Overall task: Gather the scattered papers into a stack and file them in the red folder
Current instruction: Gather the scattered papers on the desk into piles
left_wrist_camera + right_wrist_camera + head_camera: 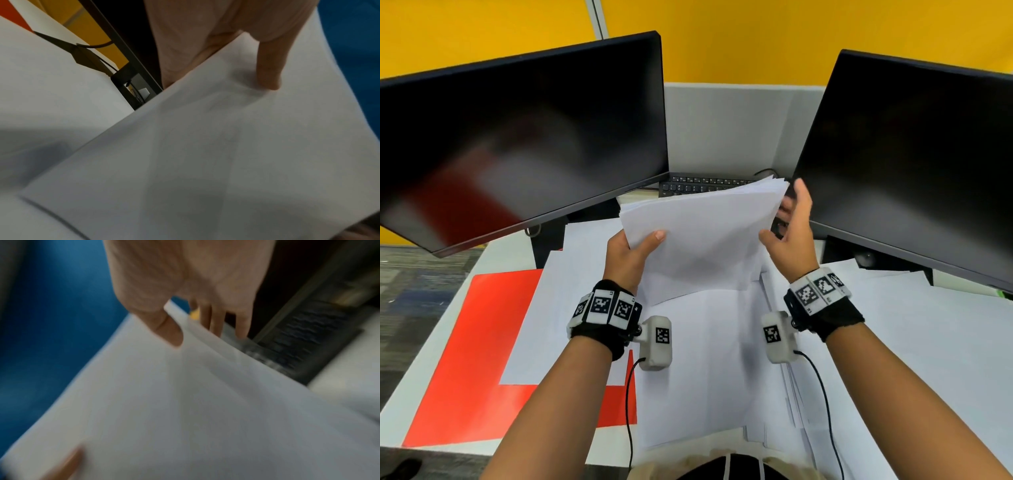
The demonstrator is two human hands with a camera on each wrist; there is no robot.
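Note:
I hold a stack of white papers (702,233) raised and tilted above the desk. My left hand (635,246) grips its left edge, thumb (269,73) on the top sheet and fingers underneath. My right hand (789,233) lies along the stack's right edge with straight fingers (216,321) behind it and the thumb (174,334) over the front sheet; that view is blurred. The red folder (469,342) lies flat on the desk at the left, partly covered by loose sheets (705,359). More loose sheets (893,342) cover the desk at the right.
Two dark monitors (517,137) (911,154) stand close behind the hands, left and right. A black keyboard (705,185) lies between them at the back. The left monitor's stand (548,246) sits just beyond the folder. The white desk edge (400,418) runs along the left.

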